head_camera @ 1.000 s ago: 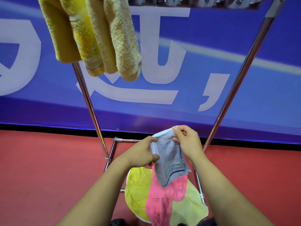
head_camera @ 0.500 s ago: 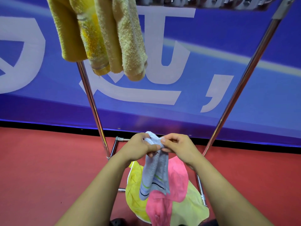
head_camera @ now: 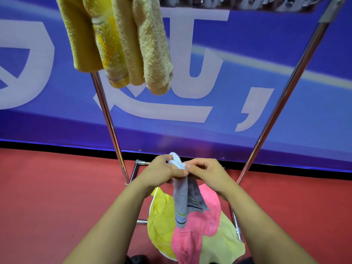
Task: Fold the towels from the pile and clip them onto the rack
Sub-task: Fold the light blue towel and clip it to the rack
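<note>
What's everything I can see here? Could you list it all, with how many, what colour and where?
Hanging towels: four, yellow to tan, clipped at the rack's top left.
Rack: one, silver metal, its poles slanting down to the floor.
Clips: a silver row along the top bar, count unclear.
Grey towel: one, striped near its end, folded, held above the pile.
Towel pile: yellow, pink and pale yellow-green, low at the rack's foot.
Banner: one, blue with white characters, behind.
Floor: red.
Left hand: grip on the towel's top.
Right hand: pinches the same top.
</note>
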Demonstrator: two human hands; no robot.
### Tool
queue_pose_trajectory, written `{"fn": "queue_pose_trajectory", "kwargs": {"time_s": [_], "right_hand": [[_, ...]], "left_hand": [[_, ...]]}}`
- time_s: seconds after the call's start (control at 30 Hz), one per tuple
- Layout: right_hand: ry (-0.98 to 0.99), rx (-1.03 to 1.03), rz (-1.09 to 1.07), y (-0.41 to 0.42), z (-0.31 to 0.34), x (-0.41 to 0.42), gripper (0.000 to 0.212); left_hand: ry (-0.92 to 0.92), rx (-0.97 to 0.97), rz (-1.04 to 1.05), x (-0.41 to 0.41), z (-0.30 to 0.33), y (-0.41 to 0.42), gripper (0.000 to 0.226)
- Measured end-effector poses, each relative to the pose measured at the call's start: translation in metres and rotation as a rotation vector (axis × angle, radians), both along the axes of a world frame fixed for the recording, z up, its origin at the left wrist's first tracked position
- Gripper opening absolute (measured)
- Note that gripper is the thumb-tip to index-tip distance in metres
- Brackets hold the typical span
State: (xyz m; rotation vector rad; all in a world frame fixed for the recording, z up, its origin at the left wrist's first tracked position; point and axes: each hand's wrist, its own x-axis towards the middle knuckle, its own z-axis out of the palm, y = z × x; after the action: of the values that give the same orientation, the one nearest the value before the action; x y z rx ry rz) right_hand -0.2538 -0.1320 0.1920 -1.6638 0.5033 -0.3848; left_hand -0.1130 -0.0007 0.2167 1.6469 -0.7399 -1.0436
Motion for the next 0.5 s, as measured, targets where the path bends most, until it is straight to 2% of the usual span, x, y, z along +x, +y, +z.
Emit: {"fn": "queue_pose_trajectory", "kwargs": {"time_s": [0.13,0.17,0.27,0.37,0.5], "right_hand": [[0.01,-0.026,-0.027,0.002,0.001,0.002,0.026],[0.017,-0.038,-0.047,0.002,0.0,0.003,0.029],[0.018,-0.086,-0.1,0.003,-0.003,0.006,0.032],[0.004,-0.111,-0.123,0.003,-0.003,0.008,0.03],[0.011,-0.128,-0.152,0.005,-0.003,0.008,0.027]], "left_hand": [[0.062,-0.032,0.0,0.003,-0.003,0.001,0.073],[0.066,-0.043,-0.009,0.004,-0.004,0.001,0.071],[0.058,-0.069,-0.029,0.0,-0.006,-0.001,0.043],[0.038,-0.081,-0.023,-0.004,-0.008,-0.003,0.048],[0.033,-0.109,-0.035,-0.004,-0.011,-0.006,0.04]]}}
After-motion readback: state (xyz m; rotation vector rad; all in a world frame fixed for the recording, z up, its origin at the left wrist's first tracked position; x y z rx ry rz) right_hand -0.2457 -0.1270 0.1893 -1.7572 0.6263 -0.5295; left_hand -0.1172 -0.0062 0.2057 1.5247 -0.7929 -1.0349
